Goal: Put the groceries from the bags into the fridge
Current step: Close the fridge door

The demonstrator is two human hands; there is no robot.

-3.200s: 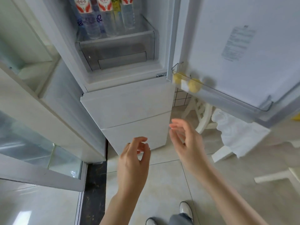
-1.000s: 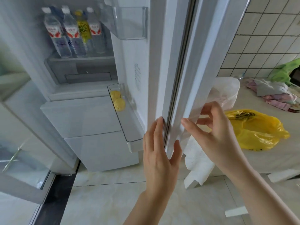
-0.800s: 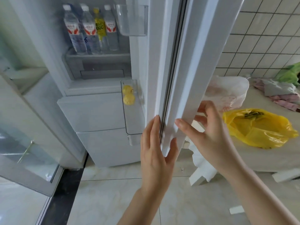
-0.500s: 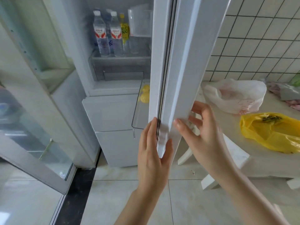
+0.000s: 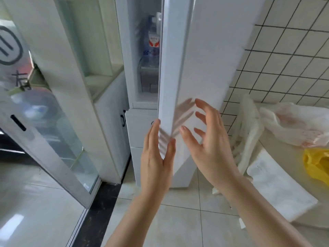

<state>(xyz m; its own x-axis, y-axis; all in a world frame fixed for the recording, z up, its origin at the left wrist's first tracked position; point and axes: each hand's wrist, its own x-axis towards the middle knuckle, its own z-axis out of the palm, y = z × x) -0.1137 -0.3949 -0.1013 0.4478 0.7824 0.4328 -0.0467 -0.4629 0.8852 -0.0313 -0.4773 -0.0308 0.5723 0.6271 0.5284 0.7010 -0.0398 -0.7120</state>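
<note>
The fridge door (image 5: 199, 72) stands nearly closed, a water bottle (image 5: 153, 41) showing through the gap. On the desk (image 5: 277, 177) at right lie a white bag (image 5: 295, 125) and a yellow bag (image 5: 318, 164). The left hand (image 5: 156, 157) lies flat on the door's edge, grip wide; the right hand (image 5: 208, 139) hovers with fingers spread, holding nothing.

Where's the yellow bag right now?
In the head view the yellow bag lies at the far right edge, partly cut off, on the white table, just below the white plastic bag and right of the fridge door.
</note>
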